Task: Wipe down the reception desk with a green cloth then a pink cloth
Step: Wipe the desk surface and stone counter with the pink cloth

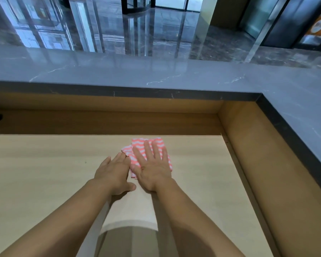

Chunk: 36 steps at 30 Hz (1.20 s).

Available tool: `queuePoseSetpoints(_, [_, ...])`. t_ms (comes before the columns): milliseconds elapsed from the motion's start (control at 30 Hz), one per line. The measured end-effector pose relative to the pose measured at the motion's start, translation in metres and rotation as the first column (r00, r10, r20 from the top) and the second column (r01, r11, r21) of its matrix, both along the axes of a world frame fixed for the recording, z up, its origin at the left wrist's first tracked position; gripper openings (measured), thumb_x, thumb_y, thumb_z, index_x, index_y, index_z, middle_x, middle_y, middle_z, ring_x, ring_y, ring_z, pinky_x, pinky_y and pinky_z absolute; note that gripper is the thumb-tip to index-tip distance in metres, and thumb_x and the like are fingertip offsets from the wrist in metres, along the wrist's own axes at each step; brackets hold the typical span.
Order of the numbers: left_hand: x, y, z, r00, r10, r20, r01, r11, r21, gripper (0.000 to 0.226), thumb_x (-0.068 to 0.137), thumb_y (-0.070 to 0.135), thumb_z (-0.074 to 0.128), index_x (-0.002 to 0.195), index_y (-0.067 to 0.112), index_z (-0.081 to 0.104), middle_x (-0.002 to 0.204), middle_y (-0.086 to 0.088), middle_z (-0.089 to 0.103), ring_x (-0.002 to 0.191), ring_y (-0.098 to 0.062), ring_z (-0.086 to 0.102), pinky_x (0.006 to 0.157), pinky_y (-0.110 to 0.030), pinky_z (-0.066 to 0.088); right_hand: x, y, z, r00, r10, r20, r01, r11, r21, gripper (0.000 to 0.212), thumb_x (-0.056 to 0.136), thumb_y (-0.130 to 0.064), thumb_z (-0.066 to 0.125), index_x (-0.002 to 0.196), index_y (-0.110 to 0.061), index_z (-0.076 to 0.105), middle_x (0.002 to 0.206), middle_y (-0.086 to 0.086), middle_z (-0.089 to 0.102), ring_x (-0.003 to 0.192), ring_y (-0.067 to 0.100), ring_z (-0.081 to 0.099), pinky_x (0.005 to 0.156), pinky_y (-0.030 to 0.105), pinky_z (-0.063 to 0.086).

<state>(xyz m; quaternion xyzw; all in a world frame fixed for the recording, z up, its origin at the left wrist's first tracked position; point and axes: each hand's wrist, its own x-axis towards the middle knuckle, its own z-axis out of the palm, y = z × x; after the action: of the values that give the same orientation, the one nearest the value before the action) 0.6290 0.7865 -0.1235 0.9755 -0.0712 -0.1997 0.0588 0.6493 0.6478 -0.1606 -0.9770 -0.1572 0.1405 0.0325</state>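
I see a grey marble upper ledge (156, 75) running beyond left grip (113, 171) and right grip (154, 164), wrapping round to the right of right grip. Pale wood-grain bench (44, 173) sits below it, under both grips. Folded pink-and-white wavy-striped cloth (156, 142) lies flat on the bench directly under right grip, its far edge poking out past the fingertips.

Right grip is released: fingers straight and spread, palm pressing the cloth down. Left grip, just left of it, is also released and flat on the bench, with fingertips touching the cloth's left edge.

No green cloth in view, so I judge this is the pink pass.

Risks:
- Only a flat palm holds the cloth, so a fast sweep could let it slip or bunch.
- Left fingertips pinning the edge could drag a fold open.
- The corner by the brown side wall (248, 145), right of right grip, is easily missed.
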Motion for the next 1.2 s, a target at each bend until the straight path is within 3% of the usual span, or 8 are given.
queuePoseSetpoints(133, [-0.001,-0.003,-0.001,0.999,0.004,-0.043,0.000,0.997,0.083,0.096,0.084,0.055,0.060,0.154,0.015,0.009,0.163,-0.002,0.000,0.149,-0.014,-0.001,0.121,-0.036,0.002,0.002,-0.051,0.000,0.997,-0.062,0.034,0.062,0.998,-0.008,0.060,0.099,-0.059,0.010,0.152,-0.040,-0.012,0.160,0.000,-0.023,0.145,0.024,-0.028,0.116,0.049,-0.018])
queuePoseSetpoints(400, [-0.023,-0.024,0.000,0.999,-0.052,-0.017,0.053,0.997,0.055,0.093,0.084,0.054,0.060,0.153,0.016,0.011,0.162,-0.001,0.003,0.149,-0.014,0.001,0.120,-0.035,0.002,-0.010,-0.197,0.004,0.904,-0.428,0.014,0.428,0.902,-0.056,0.059,0.101,-0.055,0.012,0.154,-0.036,-0.009,0.163,0.003,-0.016,0.149,0.026,-0.016,0.118,0.051,0.004])
queuePoseSetpoints(533, [-0.043,-0.022,0.002,0.998,-0.056,0.000,0.056,0.997,0.043,0.090,0.081,0.055,0.061,0.151,0.017,0.019,0.161,0.001,0.009,0.148,-0.012,0.008,0.119,-0.035,0.007,-0.019,-0.169,0.005,0.848,-0.529,-0.011,0.529,0.848,-0.029,0.060,0.102,-0.052,0.012,0.154,-0.033,-0.010,0.162,0.006,-0.019,0.147,0.029,-0.021,0.118,0.053,-0.007])
queuePoseSetpoints(767, [-0.075,-0.006,0.003,0.999,-0.016,-0.033,0.017,0.999,0.034,0.099,0.079,0.058,0.063,0.153,0.017,0.012,0.162,0.002,0.003,0.149,-0.011,0.002,0.119,-0.035,0.007,-0.072,-0.016,-0.007,0.979,-0.199,0.053,0.198,0.980,0.028,0.060,0.101,-0.052,0.007,0.152,-0.033,-0.018,0.153,0.006,-0.033,0.139,0.032,-0.037,0.109,0.054,-0.027])
queuePoseSetpoints(900, [-0.083,-0.008,0.006,1.000,-0.008,-0.002,0.008,1.000,0.021,0.076,0.075,0.057,0.066,0.135,0.023,0.036,0.154,0.006,0.025,0.145,-0.009,0.016,0.116,-0.035,0.013,-0.084,0.011,-0.004,0.999,-0.040,0.002,0.040,0.999,0.008,0.058,0.103,-0.050,0.008,0.151,-0.033,-0.019,0.156,0.007,-0.033,0.137,0.026,-0.040,0.111,0.054,-0.023])
queuePoseSetpoints(967, [-0.084,-0.012,0.007,1.000,-0.007,-0.012,0.007,0.999,0.050,0.076,0.075,0.056,0.066,0.135,0.020,0.036,0.151,0.003,0.028,0.143,-0.011,0.019,0.115,-0.036,0.014,-0.082,0.001,-0.001,1.000,-0.002,-0.015,0.002,1.000,0.023,0.060,0.102,-0.055,0.010,0.152,-0.036,-0.017,0.157,0.004,-0.031,0.138,0.024,-0.039,0.112,0.052,-0.023])
queuePoseSetpoints(1067, [-0.082,-0.015,0.005,0.997,0.004,-0.079,0.006,0.992,0.129,0.099,0.079,0.056,0.064,0.153,0.014,0.012,0.162,-0.003,0.004,0.149,-0.013,0.004,0.118,-0.036,0.007,-0.079,-0.037,0.000,0.999,-0.044,0.007,0.043,0.998,0.041,0.061,0.100,-0.060,0.011,0.152,-0.040,-0.014,0.158,0.000,-0.027,0.142,0.024,-0.034,0.114,0.049,-0.022])
queuePoseSetpoints(1200, [-0.081,-0.018,0.005,0.995,0.012,-0.097,0.005,0.986,0.166,0.092,0.077,0.057,0.065,0.147,0.015,0.022,0.160,-0.002,0.013,0.148,-0.014,0.011,0.119,-0.038,0.008,-0.082,-0.122,0.000,0.967,-0.251,0.037,0.252,0.968,-0.005,0.061,0.098,-0.060,0.010,0.153,-0.040,-0.009,0.162,0.002,-0.018,0.147,0.027,-0.023,0.117,0.049,-0.016])
